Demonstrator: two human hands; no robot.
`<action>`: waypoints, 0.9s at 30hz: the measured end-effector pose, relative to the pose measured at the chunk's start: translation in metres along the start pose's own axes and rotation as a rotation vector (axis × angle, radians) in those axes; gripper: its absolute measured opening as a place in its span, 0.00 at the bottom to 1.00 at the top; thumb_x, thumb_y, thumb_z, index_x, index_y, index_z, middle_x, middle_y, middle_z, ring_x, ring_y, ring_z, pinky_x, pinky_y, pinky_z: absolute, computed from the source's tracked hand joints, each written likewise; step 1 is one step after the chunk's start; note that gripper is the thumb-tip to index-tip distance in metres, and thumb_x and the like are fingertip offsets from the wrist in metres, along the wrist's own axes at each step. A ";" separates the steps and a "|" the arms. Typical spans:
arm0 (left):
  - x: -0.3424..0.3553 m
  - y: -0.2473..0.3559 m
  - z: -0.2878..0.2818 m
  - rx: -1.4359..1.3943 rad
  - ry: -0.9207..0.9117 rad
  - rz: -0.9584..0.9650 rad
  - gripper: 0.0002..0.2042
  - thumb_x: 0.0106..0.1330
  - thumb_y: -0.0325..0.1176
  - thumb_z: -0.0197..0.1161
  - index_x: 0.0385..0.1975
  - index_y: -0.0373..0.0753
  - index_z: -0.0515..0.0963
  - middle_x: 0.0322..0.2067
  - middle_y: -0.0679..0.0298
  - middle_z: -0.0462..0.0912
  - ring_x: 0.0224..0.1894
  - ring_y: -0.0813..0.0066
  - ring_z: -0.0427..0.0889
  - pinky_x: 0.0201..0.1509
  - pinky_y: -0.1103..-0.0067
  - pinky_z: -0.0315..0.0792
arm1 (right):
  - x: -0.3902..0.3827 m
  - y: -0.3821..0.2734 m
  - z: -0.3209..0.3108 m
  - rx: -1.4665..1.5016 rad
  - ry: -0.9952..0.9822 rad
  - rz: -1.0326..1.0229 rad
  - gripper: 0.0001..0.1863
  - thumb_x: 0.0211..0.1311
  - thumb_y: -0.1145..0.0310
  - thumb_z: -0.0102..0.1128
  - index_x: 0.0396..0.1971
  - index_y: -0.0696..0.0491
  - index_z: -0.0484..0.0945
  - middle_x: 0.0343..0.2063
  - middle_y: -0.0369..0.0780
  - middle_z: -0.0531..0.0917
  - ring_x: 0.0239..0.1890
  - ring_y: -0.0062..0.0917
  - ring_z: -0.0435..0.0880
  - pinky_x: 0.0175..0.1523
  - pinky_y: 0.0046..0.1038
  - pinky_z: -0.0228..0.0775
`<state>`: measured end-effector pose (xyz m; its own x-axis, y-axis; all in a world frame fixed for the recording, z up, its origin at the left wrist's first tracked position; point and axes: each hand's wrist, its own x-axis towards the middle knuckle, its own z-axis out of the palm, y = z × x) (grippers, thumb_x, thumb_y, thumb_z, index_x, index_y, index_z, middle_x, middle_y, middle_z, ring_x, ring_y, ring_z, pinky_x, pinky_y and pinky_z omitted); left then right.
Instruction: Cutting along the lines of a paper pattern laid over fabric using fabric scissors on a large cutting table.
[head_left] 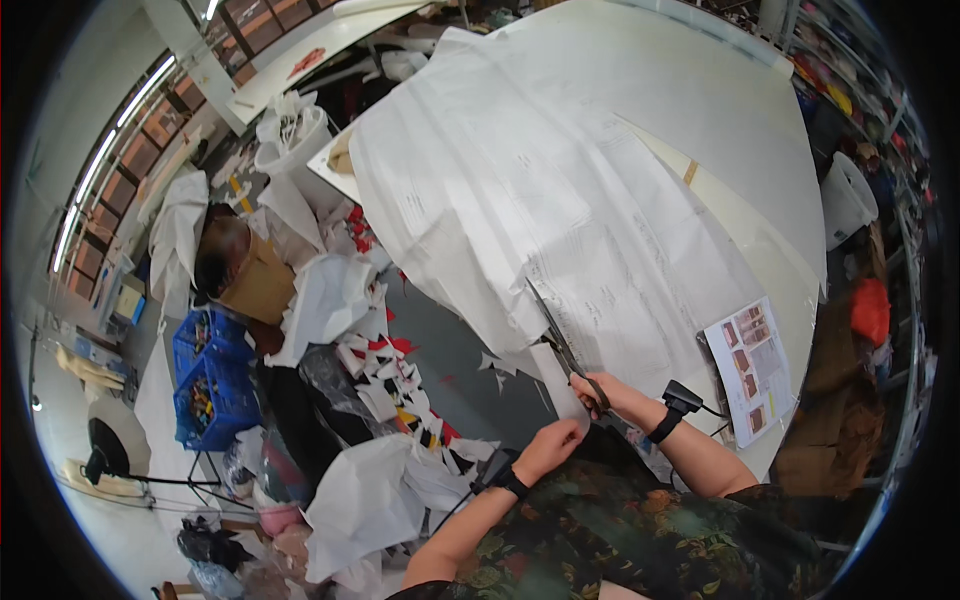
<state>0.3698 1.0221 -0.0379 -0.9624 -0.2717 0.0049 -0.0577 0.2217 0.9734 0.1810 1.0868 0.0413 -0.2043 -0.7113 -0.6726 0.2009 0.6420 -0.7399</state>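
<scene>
Gripping dark scissors (pixel 561 347) in a curled right hand (pixel 607 393), left hand (pixel 548 446) pinching a white strip (pixel 556 382), white sheets (pixel 500 180) alongside

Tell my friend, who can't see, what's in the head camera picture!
A person's right hand holds dark scissors at the edge of a big white sheet spread over a table, while the left hand pinches a narrow white strip. Off to the left are scraps on the floor and blue crates.
</scene>
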 end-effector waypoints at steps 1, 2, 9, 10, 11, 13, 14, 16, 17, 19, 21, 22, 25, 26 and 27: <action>0.000 -0.001 -0.001 0.001 -0.002 -0.007 0.04 0.62 0.24 0.62 0.34 0.35 0.74 0.29 0.57 0.77 0.30 0.65 0.79 0.37 0.74 0.74 | -0.003 0.007 -0.002 0.041 -0.039 -0.001 0.28 0.69 0.40 0.53 0.24 0.52 0.71 0.20 0.32 0.71 0.20 0.17 0.71 0.25 0.23 0.68; 0.000 -0.002 -0.001 0.002 -0.004 -0.015 0.04 0.61 0.24 0.62 0.34 0.34 0.74 0.29 0.57 0.77 0.30 0.65 0.80 0.37 0.74 0.74 | -0.005 0.013 -0.004 0.083 -0.077 -0.002 0.29 0.69 0.38 0.51 0.25 0.52 0.72 0.22 0.32 0.71 0.21 0.18 0.72 0.27 0.24 0.69; 0.012 -0.004 -0.021 -0.121 -0.069 -0.182 0.13 0.62 0.23 0.62 0.47 0.33 0.77 0.41 0.59 0.82 0.41 0.72 0.85 0.47 0.77 0.78 | 0.016 -0.012 -0.011 0.037 -0.101 0.056 0.31 0.67 0.33 0.48 0.25 0.49 0.71 0.22 0.30 0.68 0.24 0.17 0.68 0.28 0.21 0.65; 0.016 -0.008 -0.029 -0.134 -0.029 -0.192 0.13 0.62 0.23 0.62 0.47 0.33 0.77 0.41 0.60 0.82 0.40 0.73 0.85 0.45 0.78 0.78 | 0.022 -0.014 -0.014 0.041 -0.100 0.060 0.31 0.67 0.33 0.48 0.25 0.49 0.71 0.22 0.30 0.68 0.24 0.17 0.68 0.28 0.21 0.65; 0.019 -0.017 -0.036 -0.119 0.034 -0.212 0.12 0.62 0.24 0.62 0.46 0.34 0.77 0.40 0.60 0.83 0.39 0.74 0.85 0.44 0.78 0.78 | 0.029 -0.016 -0.016 0.073 -0.089 0.028 0.31 0.67 0.33 0.48 0.24 0.49 0.70 0.22 0.30 0.67 0.23 0.16 0.67 0.27 0.22 0.64; 0.027 -0.026 -0.059 -0.073 0.181 -0.243 0.11 0.63 0.25 0.63 0.45 0.34 0.78 0.38 0.59 0.83 0.37 0.72 0.85 0.42 0.78 0.78 | 0.035 -0.020 -0.019 0.168 -0.074 -0.009 0.29 0.68 0.36 0.51 0.24 0.49 0.70 0.20 0.30 0.67 0.20 0.15 0.66 0.25 0.22 0.63; 0.035 -0.027 -0.074 -0.042 0.264 -0.253 0.10 0.63 0.26 0.63 0.43 0.34 0.78 0.37 0.58 0.83 0.35 0.70 0.85 0.40 0.77 0.78 | 0.035 -0.021 -0.019 0.176 -0.066 -0.007 0.29 0.68 0.36 0.51 0.24 0.49 0.70 0.20 0.30 0.67 0.20 0.15 0.66 0.25 0.22 0.63; 0.044 -0.028 -0.103 0.025 0.406 -0.285 0.11 0.63 0.29 0.65 0.44 0.35 0.78 0.38 0.57 0.83 0.37 0.69 0.85 0.41 0.76 0.78 | 0.033 -0.022 -0.018 0.059 -0.025 0.023 0.27 0.68 0.40 0.54 0.24 0.50 0.70 0.19 0.29 0.66 0.19 0.14 0.66 0.24 0.22 0.63; 0.052 -0.026 -0.117 0.151 0.459 -0.240 0.12 0.62 0.30 0.67 0.44 0.35 0.77 0.39 0.57 0.82 0.38 0.66 0.84 0.42 0.74 0.77 | 0.031 -0.021 -0.019 0.068 -0.027 0.060 0.23 0.69 0.47 0.58 0.26 0.53 0.73 0.20 0.32 0.71 0.21 0.15 0.71 0.26 0.19 0.67; 0.070 -0.021 -0.143 0.276 0.502 -0.191 0.13 0.61 0.31 0.68 0.44 0.36 0.77 0.39 0.57 0.81 0.40 0.63 0.83 0.43 0.72 0.76 | 0.037 -0.021 -0.016 0.093 -0.029 0.036 0.23 0.69 0.47 0.57 0.27 0.53 0.73 0.21 0.32 0.70 0.21 0.15 0.71 0.26 0.20 0.67; 0.092 -0.016 -0.168 0.405 0.594 -0.088 0.16 0.59 0.32 0.70 0.44 0.36 0.75 0.39 0.55 0.79 0.43 0.57 0.81 0.45 0.68 0.75 | 0.044 -0.034 -0.012 0.052 -0.029 -0.042 0.24 0.69 0.42 0.56 0.25 0.48 0.69 0.19 0.28 0.66 0.20 0.13 0.67 0.26 0.21 0.63; 0.103 -0.013 -0.180 0.402 0.580 -0.081 0.16 0.59 0.32 0.70 0.44 0.36 0.75 0.39 0.55 0.79 0.43 0.57 0.81 0.45 0.68 0.75 | 0.052 -0.040 -0.011 0.060 -0.015 -0.041 0.24 0.69 0.42 0.56 0.25 0.48 0.69 0.19 0.28 0.66 0.20 0.13 0.67 0.26 0.21 0.63; 0.129 -0.015 -0.214 0.499 0.538 0.014 0.18 0.59 0.34 0.70 0.46 0.36 0.75 0.40 0.54 0.79 0.43 0.54 0.80 0.45 0.67 0.75 | 0.073 -0.057 -0.007 0.102 0.031 -0.106 0.24 0.68 0.43 0.56 0.25 0.49 0.70 0.19 0.28 0.67 0.20 0.13 0.69 0.26 0.21 0.64; 0.134 -0.020 -0.225 0.484 0.514 0.006 0.18 0.59 0.35 0.70 0.46 0.36 0.74 0.41 0.54 0.79 0.43 0.54 0.80 0.45 0.67 0.75 | 0.071 -0.065 -0.008 0.088 0.022 -0.044 0.24 0.68 0.43 0.57 0.24 0.49 0.70 0.19 0.28 0.68 0.20 0.13 0.70 0.26 0.20 0.65; 0.139 -0.025 -0.235 0.471 0.490 -0.001 0.19 0.59 0.36 0.70 0.47 0.36 0.74 0.41 0.54 0.79 0.44 0.54 0.80 0.45 0.67 0.75 | 0.070 -0.071 -0.008 0.075 0.012 0.017 0.24 0.68 0.43 0.58 0.24 0.50 0.71 0.18 0.29 0.69 0.20 0.14 0.71 0.26 0.20 0.65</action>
<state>0.2999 0.7587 -0.0076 -0.7370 -0.6406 0.2155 -0.2746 0.5751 0.7707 0.1445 0.9943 0.0469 -0.2120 -0.6967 -0.6853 0.2759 0.6300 -0.7259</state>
